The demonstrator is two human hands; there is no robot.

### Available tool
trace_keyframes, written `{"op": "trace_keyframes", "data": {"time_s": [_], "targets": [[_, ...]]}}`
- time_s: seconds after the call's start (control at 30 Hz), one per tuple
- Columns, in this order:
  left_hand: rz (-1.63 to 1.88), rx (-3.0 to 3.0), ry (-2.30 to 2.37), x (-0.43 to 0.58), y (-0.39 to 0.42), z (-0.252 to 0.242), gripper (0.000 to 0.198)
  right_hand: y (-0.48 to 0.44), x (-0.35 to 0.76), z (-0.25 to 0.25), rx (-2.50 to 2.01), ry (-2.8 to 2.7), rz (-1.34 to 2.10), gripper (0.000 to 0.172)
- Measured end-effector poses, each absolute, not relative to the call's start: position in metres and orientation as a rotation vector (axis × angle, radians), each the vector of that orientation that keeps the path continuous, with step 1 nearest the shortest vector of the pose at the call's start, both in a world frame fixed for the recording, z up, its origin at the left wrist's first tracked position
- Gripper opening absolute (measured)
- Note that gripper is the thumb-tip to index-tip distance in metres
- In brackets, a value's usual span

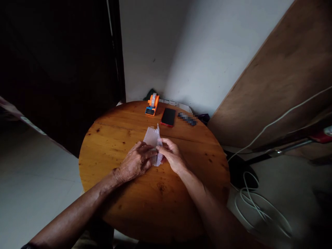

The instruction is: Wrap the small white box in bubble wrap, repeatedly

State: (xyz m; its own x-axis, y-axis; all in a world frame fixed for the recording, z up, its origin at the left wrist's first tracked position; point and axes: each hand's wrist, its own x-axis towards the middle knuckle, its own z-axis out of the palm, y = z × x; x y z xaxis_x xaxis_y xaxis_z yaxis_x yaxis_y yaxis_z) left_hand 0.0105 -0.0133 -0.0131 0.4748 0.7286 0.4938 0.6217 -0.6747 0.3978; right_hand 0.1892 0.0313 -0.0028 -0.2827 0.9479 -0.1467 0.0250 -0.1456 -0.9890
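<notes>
Fingers (pixel 168 141) of my right hand (pixel 174 156) pinch the wrap (pixel 150 136); my left hand (pixel 137 158) touches it, grip unclear. The wrap's long axis points toward the surface's (pixel 192 145) far edge.

The plastic wrap (pixel 150 135) is partly covered by the left hand (pixel 137 159) and right hand (pixel 173 155); the dark object (pixel 187 119) is obscured by pixelation; print on the paper strip (pixel 174 103) is too small to be read.

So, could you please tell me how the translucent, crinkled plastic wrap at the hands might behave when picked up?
The translucent, crinkled plastic wrap is probably light, since it looks thin. Its ragged, upturned edge suggests that part may flop. The flatter side could feel stiffer, as it lies fairly smooth; whether it holds anything is unclear.
</notes>
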Motion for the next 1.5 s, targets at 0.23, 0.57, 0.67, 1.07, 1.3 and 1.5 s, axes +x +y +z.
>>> {"op": "trace_keyframes", "data": {"time_s": [0.23,0.57,0.67,1.07,1.3,1.5], "targets": [[1.009,2.354,1.221,0.011,-0.015,-0.014,0.042,0.03,0.196,0.0,-1.082,-1.325,1.627,0.06],[1.04,2.238,1.239,0.012,-0.015,-0.015,0.065,0.026,0.197,0.006,-0.927,-1.795,1.478,0.079],[1.062,2.217,1.245,0.013,-0.014,-0.018,0.066,0.022,0.193,0.002,-0.931,-1.976,1.215,0.077],[1.096,1.888,1.499,0.009,-0.021,-0.001,0.02,0.018,0.193,-0.005,-0.946,-2.179,0.903,0.081],[1.104,1.88,1.587,0.019,-0.017,-0.01,0.025,0.016,0.193,0.001,-0.92,-2.206,0.932,0.084],[1.147,1.932,1.592,0.021,-0.015,-0.015,0.016,0.022,0.197,0.002,-0.837,-2.111,1.13,0.08]]}}
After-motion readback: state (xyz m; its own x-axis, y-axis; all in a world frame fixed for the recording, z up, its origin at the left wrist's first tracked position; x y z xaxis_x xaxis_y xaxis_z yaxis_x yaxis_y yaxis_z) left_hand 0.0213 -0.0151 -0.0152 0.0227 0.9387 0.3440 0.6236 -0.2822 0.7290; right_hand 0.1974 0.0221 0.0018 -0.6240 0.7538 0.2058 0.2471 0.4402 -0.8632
